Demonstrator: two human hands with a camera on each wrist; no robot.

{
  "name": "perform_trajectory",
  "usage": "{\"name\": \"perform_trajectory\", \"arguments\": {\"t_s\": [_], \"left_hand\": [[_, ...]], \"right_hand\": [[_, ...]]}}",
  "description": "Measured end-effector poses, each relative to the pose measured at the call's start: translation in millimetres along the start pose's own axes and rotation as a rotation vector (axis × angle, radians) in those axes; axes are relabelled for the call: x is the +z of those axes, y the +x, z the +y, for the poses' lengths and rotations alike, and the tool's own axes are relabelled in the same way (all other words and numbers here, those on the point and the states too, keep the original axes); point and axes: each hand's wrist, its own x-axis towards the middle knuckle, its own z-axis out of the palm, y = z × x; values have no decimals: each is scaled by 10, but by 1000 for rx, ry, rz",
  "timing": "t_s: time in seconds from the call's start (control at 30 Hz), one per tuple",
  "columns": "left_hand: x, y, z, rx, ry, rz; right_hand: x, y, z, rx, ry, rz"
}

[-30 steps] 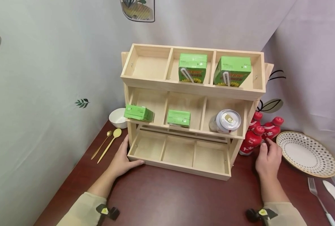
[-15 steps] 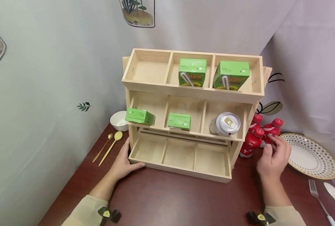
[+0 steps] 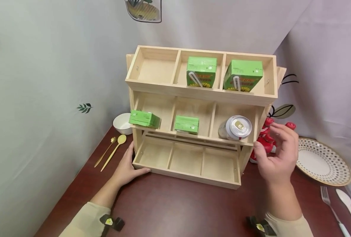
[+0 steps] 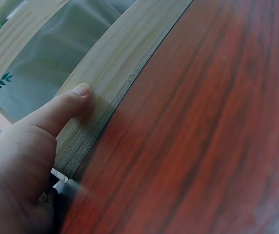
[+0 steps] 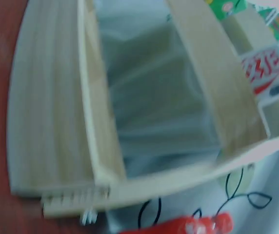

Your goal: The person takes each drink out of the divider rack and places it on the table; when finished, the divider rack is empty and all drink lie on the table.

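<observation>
Gripping the lowest tier of the wooden rack (image 3: 163, 88) at its front left corner, the person's left hand (image 3: 127, 169) lays its thumb along the front board and its fingers along the side. The right hand (image 3: 280, 158) hangs with bent fingers and thumb apart, holding nothing, beside the rack's right edge and in front of the red bottles (image 3: 264, 146), which it partly hides.

The rack stands on the tabletop (image 3: 175, 210). A silvery can (image 3: 239, 127) is in its middle tier's right compartment; green cartons (image 3: 186, 124) occupy that tier's left and middle compartments and the top tier's middle and right ones. Near the tabletop's left edge lie two gold spoons (image 3: 116, 149), with a white bowl (image 3: 123, 131) beyond them. Toward its right edge are a dotted plate (image 3: 338, 164), a fork (image 3: 330, 202) and a white spoon (image 3: 344, 197).
</observation>
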Motion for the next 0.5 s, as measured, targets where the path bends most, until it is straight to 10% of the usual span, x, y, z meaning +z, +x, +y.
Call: {"name": "perform_trajectory", "arguments": {"t_s": [0.37,0.5], "left_hand": [[9,-59,-49,-4,-7,8],[25,12,-33,6,-10,-2]], "right_hand": [[321,-54,-214,114,-206,-365],[321,-67,-210,84,-305,-369]]}}
